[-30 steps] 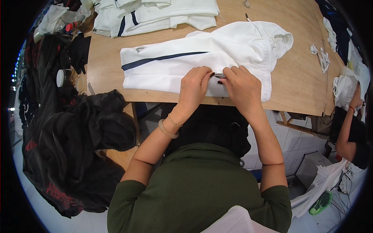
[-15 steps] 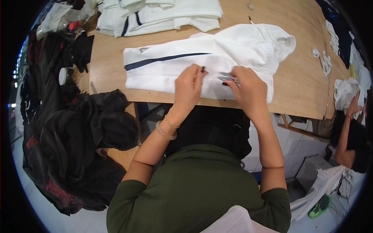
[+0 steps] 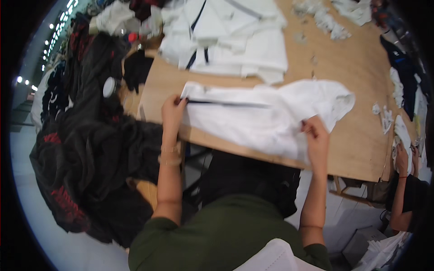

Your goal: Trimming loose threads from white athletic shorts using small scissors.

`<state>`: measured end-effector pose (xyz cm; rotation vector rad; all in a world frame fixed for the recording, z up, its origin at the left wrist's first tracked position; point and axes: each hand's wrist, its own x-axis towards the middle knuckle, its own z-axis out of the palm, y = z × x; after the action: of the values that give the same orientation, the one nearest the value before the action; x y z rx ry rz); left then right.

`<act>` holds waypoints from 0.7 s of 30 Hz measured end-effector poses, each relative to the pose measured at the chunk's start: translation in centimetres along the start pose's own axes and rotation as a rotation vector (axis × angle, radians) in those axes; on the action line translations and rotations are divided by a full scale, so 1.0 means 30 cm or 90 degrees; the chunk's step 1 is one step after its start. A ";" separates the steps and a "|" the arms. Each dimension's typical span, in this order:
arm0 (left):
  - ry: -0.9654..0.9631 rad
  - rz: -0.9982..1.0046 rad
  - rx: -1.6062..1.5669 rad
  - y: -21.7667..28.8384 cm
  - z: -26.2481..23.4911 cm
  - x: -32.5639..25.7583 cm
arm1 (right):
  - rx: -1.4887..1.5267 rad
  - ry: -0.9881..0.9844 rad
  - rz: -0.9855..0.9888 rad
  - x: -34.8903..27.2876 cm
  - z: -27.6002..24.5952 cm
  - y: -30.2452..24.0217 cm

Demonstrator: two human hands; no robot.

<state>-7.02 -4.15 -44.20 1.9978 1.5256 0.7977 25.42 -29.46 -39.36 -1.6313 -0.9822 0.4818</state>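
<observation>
A pair of white trousers (image 3: 244,115) with a dark navy side stripe lies across the table, leg end to the left and gathered waist to the right. My left hand (image 3: 173,113) pinches the leg end's hem beside the stripe. Over the upper part of the trousers, near the table's front edge, my right hand (image 3: 317,133) is closed with curled fingers. Motion blur hides what is in it; the small metal thread snips seen there earlier cannot be made out now.
White folded garments (image 3: 235,40) are stacked at the back of the wooden table (image 3: 357,149). Dark clothes (image 3: 99,149) are heaped at the left, near a white-lidded jar (image 3: 109,87). White scraps (image 3: 325,20) lie far right. Another person's hand (image 3: 401,160) handles white cloth at the right edge.
My left hand has gone left to the trouser hem and taken hold there. My right hand has moved right, away from the middle of the trousers. The whole view has shifted, showing more table.
</observation>
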 end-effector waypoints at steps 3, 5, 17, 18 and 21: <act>0.054 0.020 -0.084 0.225 -0.074 -0.032 | 0.073 -0.117 -0.020 0.035 0.082 -0.070; -0.073 0.059 -0.295 0.370 -0.102 -0.052 | 0.070 -0.167 -0.051 0.057 0.137 -0.225; -0.590 0.193 -0.344 0.758 -0.020 -0.065 | 0.194 0.179 -0.004 0.229 0.009 -0.293; -0.602 0.191 -0.349 0.738 -0.022 -0.046 | 0.226 0.204 0.033 0.246 -0.050 -0.265; -0.638 0.197 -0.296 0.668 -0.017 0.022 | 0.327 0.218 0.057 0.254 -0.186 -0.230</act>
<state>6.28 -8.47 -29.83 1.8183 0.4192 0.1339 31.51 -26.43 -29.85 -1.2394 -0.4791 0.4509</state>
